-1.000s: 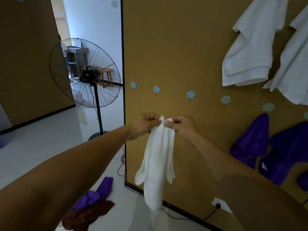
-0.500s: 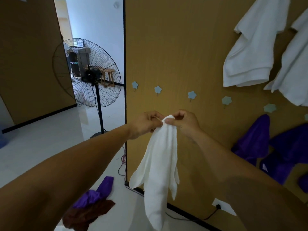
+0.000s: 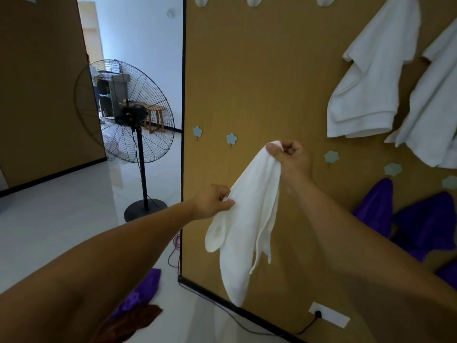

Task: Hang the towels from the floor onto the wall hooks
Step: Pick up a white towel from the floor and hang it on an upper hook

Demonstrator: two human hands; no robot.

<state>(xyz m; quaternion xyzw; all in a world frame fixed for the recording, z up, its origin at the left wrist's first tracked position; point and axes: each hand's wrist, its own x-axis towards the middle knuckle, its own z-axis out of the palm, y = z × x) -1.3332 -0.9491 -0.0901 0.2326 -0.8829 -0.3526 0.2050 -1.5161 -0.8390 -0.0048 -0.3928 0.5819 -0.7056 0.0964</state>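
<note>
A white towel (image 3: pixel 244 233) hangs in front of the brown wall panel (image 3: pixel 259 75). My right hand (image 3: pixel 290 157) grips its top corner, raised close to the row of pale blue flower hooks (image 3: pixel 231 139). My left hand (image 3: pixel 214 203) pinches the towel's left edge lower down. On the floor at the lower left lie a purple towel (image 3: pixel 141 295) and a brown towel (image 3: pixel 133 323). Two white towels (image 3: pixel 371 78) hang at the upper right, and purple towels (image 3: pixel 418 221) hang below them.
A black pedestal fan (image 3: pixel 128 115) stands on the glossy white floor left of the panel. White hooks (image 3: pixel 253 1) line the panel's top. A wall socket (image 3: pixel 329 318) with a black cable sits low on the panel. A doorway opens behind the fan.
My right hand has lifted the towel's corner up toward the flower hooks. My left hand has slid down and left along the towel's edge, so the hands are now apart.
</note>
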